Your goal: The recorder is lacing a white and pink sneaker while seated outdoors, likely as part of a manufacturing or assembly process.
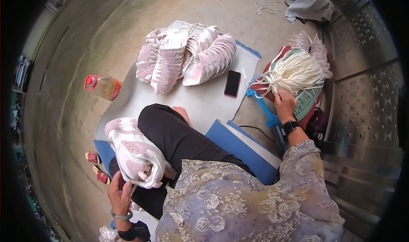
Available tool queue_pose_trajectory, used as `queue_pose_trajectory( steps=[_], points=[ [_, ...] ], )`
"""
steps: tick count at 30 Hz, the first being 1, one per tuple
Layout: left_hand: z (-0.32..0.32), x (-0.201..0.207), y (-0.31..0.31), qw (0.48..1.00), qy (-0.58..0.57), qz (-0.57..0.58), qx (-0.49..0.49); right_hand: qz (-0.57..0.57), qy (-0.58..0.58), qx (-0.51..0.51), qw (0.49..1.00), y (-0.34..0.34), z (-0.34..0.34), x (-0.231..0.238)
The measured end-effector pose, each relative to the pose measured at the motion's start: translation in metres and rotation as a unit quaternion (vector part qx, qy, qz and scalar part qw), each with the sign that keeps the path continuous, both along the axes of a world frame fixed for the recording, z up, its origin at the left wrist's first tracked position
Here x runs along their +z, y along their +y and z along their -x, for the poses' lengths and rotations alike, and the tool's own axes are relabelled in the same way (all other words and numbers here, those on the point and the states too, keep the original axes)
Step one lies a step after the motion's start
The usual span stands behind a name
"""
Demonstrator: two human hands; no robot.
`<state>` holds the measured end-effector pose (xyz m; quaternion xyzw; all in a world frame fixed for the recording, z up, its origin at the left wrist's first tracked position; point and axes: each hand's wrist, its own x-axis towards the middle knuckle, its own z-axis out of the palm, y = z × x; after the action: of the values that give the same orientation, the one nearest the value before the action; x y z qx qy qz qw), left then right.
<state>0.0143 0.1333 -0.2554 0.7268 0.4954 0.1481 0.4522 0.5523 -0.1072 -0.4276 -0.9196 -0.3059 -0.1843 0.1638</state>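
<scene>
A pink and white mesh shoe upper lies across my bent left leg, its opening toward me. My left hand is at its lower edge, fingers curled against the rim and thumb raised beside it. Out to the right, my right hand has its fingers closed at the near end of a thick bundle of cream shoelaces. The fingertips are partly hidden among the strands. The bundle lies over a green and red cloth.
Stacks of nested pink and white shoe uppers lie on a grey sheet, near a phone. A red-capped bottle stands left; sandals are below it. A blue board and a metal door are right.
</scene>
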Motion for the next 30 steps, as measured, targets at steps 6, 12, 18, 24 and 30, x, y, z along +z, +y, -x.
queue_pose_trajectory(
  steps=[6,12,18,24,30],
  points=[
    [0.034,0.002,0.004,0.995,0.014,-0.073,0.073,0.053,-0.066,0.089,0.992,-0.004,0.021,0.040],
    [0.011,0.022,0.004,0.993,-0.088,-0.007,0.074,0.040,0.089,0.172,0.980,0.068,0.081,0.054],
    [0.006,0.041,-0.006,0.995,-0.097,0.016,-0.007,0.053,0.242,0.371,0.895,0.148,0.166,0.106],
    [-0.033,0.060,-0.003,0.936,-0.339,0.090,-0.021,0.027,0.355,0.727,0.587,0.208,0.299,0.223],
    [-0.035,0.071,0.006,0.821,-0.427,0.353,-0.137,0.042,0.641,0.664,0.383,0.228,0.316,0.296]
  ],
)
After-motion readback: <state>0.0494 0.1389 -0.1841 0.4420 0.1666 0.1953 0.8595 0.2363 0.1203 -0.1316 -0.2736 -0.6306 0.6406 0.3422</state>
